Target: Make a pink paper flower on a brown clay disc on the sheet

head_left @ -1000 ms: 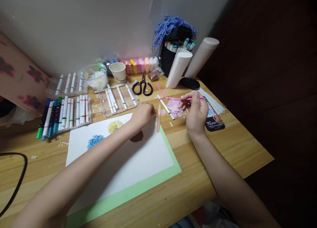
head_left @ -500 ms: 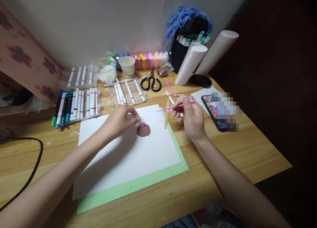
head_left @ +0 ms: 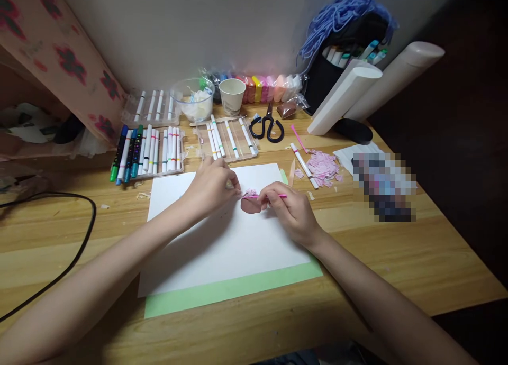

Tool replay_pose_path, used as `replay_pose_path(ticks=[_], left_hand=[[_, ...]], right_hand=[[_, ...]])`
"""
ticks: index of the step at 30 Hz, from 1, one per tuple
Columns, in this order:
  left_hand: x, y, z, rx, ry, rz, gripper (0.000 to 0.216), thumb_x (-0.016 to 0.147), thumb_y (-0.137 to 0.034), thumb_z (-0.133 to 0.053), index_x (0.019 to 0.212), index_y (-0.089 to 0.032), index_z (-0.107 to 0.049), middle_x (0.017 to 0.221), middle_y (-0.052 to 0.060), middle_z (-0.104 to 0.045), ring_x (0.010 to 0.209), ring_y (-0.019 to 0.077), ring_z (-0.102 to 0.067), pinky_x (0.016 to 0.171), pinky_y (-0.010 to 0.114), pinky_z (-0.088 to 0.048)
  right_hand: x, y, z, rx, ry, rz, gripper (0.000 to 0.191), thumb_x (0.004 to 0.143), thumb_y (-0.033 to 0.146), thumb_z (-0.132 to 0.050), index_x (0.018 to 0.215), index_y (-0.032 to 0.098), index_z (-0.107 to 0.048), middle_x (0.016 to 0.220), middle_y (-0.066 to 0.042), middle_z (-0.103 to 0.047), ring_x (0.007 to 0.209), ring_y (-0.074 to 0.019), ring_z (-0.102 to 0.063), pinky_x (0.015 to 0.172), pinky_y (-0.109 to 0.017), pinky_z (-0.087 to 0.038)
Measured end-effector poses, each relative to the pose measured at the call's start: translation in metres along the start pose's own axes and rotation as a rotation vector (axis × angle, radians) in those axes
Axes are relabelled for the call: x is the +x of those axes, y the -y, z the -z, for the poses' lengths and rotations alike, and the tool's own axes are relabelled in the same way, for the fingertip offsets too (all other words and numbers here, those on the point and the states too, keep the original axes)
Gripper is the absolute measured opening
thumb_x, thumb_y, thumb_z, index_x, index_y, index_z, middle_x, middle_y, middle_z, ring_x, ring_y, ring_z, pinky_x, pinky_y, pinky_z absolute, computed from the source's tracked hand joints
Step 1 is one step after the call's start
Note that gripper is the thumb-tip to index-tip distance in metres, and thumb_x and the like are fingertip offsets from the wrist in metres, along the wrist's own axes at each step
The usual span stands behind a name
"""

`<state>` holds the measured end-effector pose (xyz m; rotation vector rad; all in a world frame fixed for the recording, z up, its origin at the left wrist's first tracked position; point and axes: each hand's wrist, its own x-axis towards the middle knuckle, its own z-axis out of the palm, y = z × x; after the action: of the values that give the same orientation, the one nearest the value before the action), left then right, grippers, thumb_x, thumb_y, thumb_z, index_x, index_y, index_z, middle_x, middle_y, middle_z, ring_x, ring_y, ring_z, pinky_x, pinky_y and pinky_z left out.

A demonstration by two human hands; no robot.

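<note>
A flat brown round piece (head_left: 250,206) lies on the white paper (head_left: 222,254), which rests over a green sheet (head_left: 234,291). Small pinkish shreds (head_left: 250,192) sit along the round's upper edge. My right hand (head_left: 291,211) is closed on a thin pink stick (head_left: 273,195), whose tip reaches across the top of the round to the shreds. At the round's upper left, my left hand (head_left: 216,185) has thumb and fingers pinched together near the stick's tip; what they hold, if anything, is too small to make out.
Right of the paper lie a white marker (head_left: 304,165), a heap of pink shreds (head_left: 323,167) and a wooden stick (head_left: 292,173). Behind are marker trays (head_left: 228,140), black-handled scissors (head_left: 268,127), a paper cup (head_left: 232,96) and a plastic bowl (head_left: 193,103). A black cable (head_left: 89,222) curves at left.
My right hand has moved left and down, bringing the pink stick from beside the paper onto the brown round's top edge. My left hand stays pinched by the round. The view has shifted.
</note>
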<state>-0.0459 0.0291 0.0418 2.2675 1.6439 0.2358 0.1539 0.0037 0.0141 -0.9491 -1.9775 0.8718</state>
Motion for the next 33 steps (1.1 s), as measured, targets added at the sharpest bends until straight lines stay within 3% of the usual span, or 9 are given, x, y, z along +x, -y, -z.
replay_pose_path(ticks=[8, 33], left_hand=[[0.009, -0.005, 0.004, -0.015, 0.053, 0.008, 0.011, 0.076, -0.023, -0.067, 0.080, -0.020, -0.076, 0.090, 0.009, -0.057, 0.097, 0.0275, -0.044, 0.085, 0.038, -0.038], [0.033, -0.008, 0.011, 0.101, 0.239, -0.127, 0.012, 0.071, -0.018, -0.069, 0.080, -0.020, -0.078, 0.087, 0.008, -0.064, 0.092, 0.0246, -0.046, 0.082, 0.033, -0.035]], right_hand=[[0.000, 0.002, 0.006, -0.092, -0.018, 0.092, 0.024, 0.097, 0.021, -0.039, 0.081, 0.018, -0.057, 0.072, -0.001, -0.060, 0.072, -0.0130, -0.057, 0.069, -0.026, -0.041], [-0.004, -0.002, 0.005, 0.010, -0.108, 0.065, 0.027, 0.098, 0.026, -0.038, 0.083, 0.019, -0.059, 0.070, 0.000, -0.059, 0.067, -0.0120, -0.056, 0.065, -0.027, -0.043]])
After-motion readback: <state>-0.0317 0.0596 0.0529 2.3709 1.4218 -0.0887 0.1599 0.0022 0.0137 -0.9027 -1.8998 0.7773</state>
